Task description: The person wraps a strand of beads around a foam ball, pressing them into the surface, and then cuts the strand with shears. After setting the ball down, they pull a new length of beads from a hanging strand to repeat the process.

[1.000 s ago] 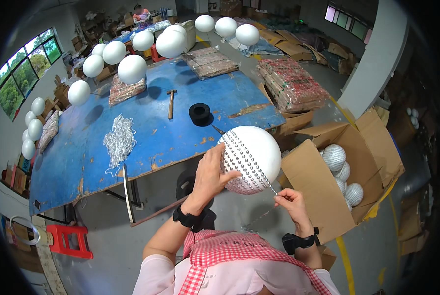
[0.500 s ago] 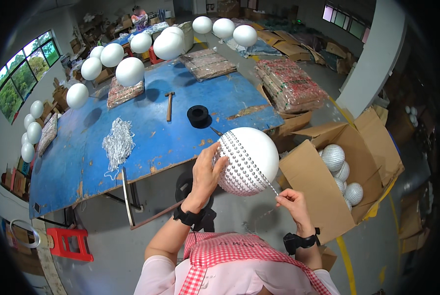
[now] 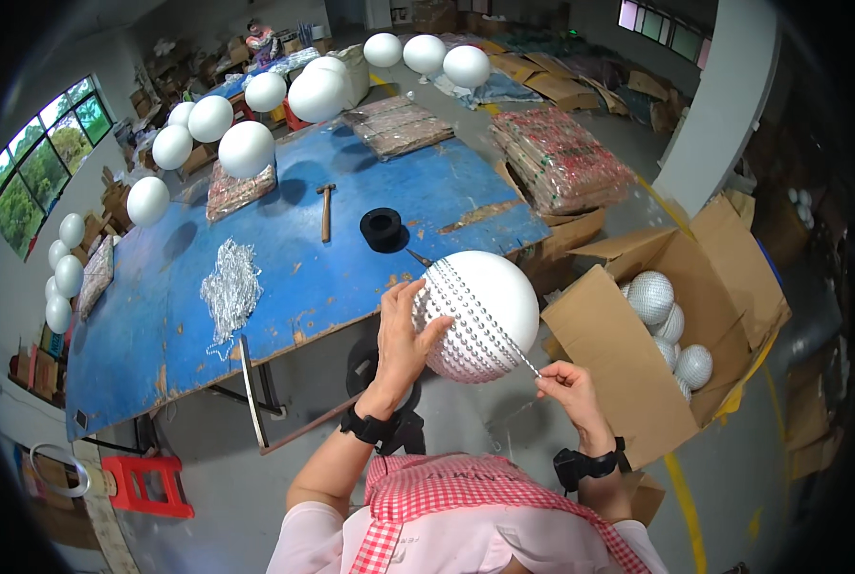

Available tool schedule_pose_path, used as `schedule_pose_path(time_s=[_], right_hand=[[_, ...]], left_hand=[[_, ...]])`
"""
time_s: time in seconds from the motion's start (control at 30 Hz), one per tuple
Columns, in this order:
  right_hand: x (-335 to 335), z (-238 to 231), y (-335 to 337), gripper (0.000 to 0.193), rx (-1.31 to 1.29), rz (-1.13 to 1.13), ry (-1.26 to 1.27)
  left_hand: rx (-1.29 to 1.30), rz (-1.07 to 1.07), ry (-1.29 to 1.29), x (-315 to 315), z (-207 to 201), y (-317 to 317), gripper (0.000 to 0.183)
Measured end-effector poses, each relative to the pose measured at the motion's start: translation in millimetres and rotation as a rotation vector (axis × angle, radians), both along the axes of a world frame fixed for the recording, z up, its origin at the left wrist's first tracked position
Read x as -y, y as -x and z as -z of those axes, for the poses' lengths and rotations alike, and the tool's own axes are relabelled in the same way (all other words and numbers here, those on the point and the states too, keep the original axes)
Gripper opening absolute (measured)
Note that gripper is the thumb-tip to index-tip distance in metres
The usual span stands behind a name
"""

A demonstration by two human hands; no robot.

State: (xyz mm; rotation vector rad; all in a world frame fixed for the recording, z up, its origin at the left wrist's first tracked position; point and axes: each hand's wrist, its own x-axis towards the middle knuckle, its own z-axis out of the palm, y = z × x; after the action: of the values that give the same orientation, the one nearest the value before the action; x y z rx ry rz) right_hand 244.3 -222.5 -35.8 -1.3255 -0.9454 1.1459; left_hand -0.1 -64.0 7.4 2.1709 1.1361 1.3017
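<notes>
One half-beaded white ball (image 3: 480,318) by the near edge of the table (image 3: 289,273) looks light, stiff and slick where bare, best cupped around its beads (image 3: 464,342), where the left hand (image 3: 405,342) lies, fingers apart, while the right hand (image 3: 573,394) pinches the string (image 3: 529,364).

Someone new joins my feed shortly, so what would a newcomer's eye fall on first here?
First, the large white ball near the centre, its lower left covered in rows of silver beads, with the left hand against it and the right hand pinching a bead strand at its lower right. Next, plain white balls arching across the upper left around the blue table. Then the open cardboard box at right, with silvery balls inside.
</notes>
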Motion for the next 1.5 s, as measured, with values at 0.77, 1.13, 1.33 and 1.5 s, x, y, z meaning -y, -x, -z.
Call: schedule_pose_path(time_s=[0.77, 1.13, 1.33, 1.5], right_hand=[[17, 0, -6, 0.013, 0.068, -0.025, 0.046], [18, 21, -17, 0.013, 0.031, -0.027, 0.048], [30, -7, -9, 0.013, -0.002, -0.149, -0.042], [30, -2, -11, 0.015, 0.031, -0.145, -0.011]], left_hand=[[0.038, 0.126, 0.229, 0, 5, -2, 0.06], [-0.052, 0.074, 0.308, -3, 11, -4, 0.071], [-0.123, 0.106, 0.146, 13, -1, -11, 0.081], [0.086, 0.1, 0.352, 11, 4, -16, 0.08]])
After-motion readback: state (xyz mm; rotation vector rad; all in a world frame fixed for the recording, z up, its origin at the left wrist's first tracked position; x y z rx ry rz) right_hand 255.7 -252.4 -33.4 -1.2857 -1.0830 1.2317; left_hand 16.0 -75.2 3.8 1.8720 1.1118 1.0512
